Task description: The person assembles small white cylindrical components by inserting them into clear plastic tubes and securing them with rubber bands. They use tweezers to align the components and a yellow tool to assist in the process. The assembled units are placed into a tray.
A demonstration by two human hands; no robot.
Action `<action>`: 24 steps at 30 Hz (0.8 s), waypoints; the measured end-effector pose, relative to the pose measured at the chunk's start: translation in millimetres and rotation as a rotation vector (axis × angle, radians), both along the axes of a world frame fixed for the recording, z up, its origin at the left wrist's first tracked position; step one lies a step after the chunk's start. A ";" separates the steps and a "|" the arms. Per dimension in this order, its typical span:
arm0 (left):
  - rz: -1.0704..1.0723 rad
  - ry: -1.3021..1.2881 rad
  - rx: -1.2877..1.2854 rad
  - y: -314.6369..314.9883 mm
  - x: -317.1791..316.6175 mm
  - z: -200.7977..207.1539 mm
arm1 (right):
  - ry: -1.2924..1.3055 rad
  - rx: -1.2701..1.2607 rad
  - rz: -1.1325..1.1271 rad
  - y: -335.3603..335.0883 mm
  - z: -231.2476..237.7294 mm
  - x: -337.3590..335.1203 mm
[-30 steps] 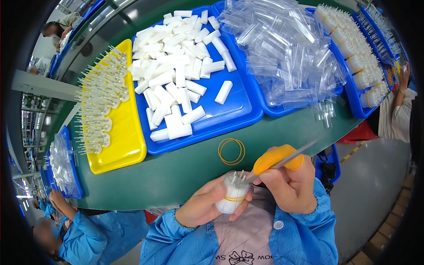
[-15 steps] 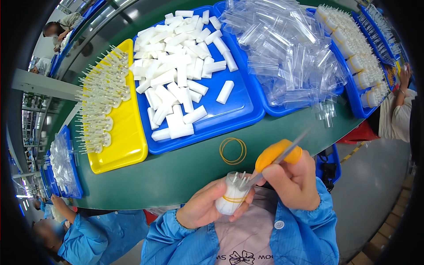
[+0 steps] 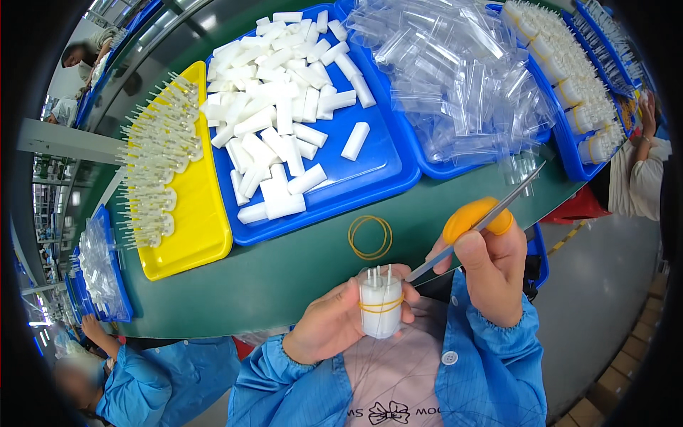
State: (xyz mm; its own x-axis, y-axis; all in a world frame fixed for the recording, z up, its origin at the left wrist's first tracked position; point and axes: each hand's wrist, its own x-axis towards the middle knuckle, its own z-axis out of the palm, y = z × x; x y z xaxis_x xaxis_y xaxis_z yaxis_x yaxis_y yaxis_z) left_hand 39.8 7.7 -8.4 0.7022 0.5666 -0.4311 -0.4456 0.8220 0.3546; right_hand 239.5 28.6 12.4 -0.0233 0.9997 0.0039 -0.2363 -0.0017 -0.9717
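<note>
1. With the white bundle [image 3: 380,324] as the clock's centre, the left hand [image 3: 327,324] is at 9 o'clock, its fingers curled around the bundle and gripping it.
2. The bundle stands nearly upright near the surface's [image 3: 299,288] front edge, thin white pins up, a yellow rubber band [image 3: 384,307] around its middle.
3. At 2 o'clock, the right hand [image 3: 491,274] has its fingers closed on a thin metal tool [image 3: 491,213]; orange covers [image 3: 464,219] sit on its fingers.
4. The tool's lower end is just beside the bundle; contact is unclear.
5. Loose rubber bands [image 3: 370,238] lie at 12.
6. Trays: yellow [image 3: 188,245], holding pinned white parts [image 3: 160,149], at 10; blue [image 3: 380,167], with white blocks [image 3: 284,114], at 11.
</note>
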 end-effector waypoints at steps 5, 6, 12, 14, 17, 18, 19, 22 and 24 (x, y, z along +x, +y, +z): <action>0.023 -0.196 0.131 -8.0 -10.4 -29.5 | 0.041 0.006 0.000 1.6 -2.7 -2.8; -0.014 -0.199 0.176 -7.9 -13.4 -31.7 | 0.046 0.007 0.004 1.5 -2.8 -3.3; 0.004 -0.093 0.173 -8.0 -6.6 -22.3 | 0.069 0.010 0.066 -1.3 -6.0 -4.0; 0.002 -0.104 0.127 -6.0 -6.5 -16.7 | 0.063 0.015 0.058 -1.7 -5.5 -5.6; -0.001 -0.103 0.111 -4.3 -4.8 -14.0 | 0.065 0.023 0.069 -2.5 -5.4 -4.2; -0.001 -0.098 0.115 -4.2 -4.2 -13.7 | 0.068 0.027 0.079 -2.5 -5.3 -3.6; -0.011 -0.140 0.102 -3.6 -4.9 -14.5 | 0.074 0.028 0.075 -2.4 -5.4 -4.2; -0.008 -0.272 0.064 -2.2 -5.6 -20.0 | 0.075 0.026 0.049 -3.0 -5.0 -4.2; 0.047 -0.367 0.041 -1.4 -4.3 -22.7 | 0.062 0.022 0.021 -2.9 -3.6 -2.9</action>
State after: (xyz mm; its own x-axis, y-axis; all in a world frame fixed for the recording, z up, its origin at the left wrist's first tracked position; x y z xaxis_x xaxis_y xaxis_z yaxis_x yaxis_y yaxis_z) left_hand 35.5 6.3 -31.1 0.7786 0.6134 -0.1320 -0.5861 0.7862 0.1961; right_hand 236.6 25.7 8.8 -0.0429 0.9987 0.0282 -0.2958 0.0143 -0.9551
